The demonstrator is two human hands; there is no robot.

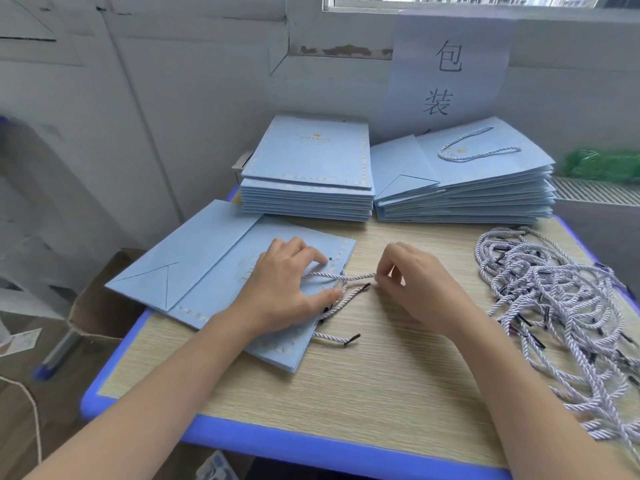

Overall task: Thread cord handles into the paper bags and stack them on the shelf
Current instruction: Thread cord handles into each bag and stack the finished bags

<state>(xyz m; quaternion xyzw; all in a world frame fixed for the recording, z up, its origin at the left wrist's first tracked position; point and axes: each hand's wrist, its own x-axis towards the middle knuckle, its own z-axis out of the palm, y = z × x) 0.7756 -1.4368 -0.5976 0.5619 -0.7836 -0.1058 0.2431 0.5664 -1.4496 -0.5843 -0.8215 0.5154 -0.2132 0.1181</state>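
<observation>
A flat light-blue paper bag (pixel 207 268) lies at the left of the table (pixel 381 382), its top edge toward the middle. My left hand (pixel 287 289) rests on the bag near that edge, fingers spread and pressing the paper down. My right hand (pixel 412 289) pinches a white-and-lilac twisted cord (pixel 346 277) just to the right of the bag's edge. The cord runs from the pinch toward the bag's top. Two more cord ends with black tips, one end (pixel 349 338) nearest me, stick out from under the bag's edge.
At the back stand two stacks of flat blue bags: a plain stack (pixel 308 174) on the left and a stack with a cord handle on top (pixel 464 181) on the right. A tangled heap of loose cords (pixel 561 306) covers the table's right side. A cardboard box (pixel 104 306) sits on the floor left.
</observation>
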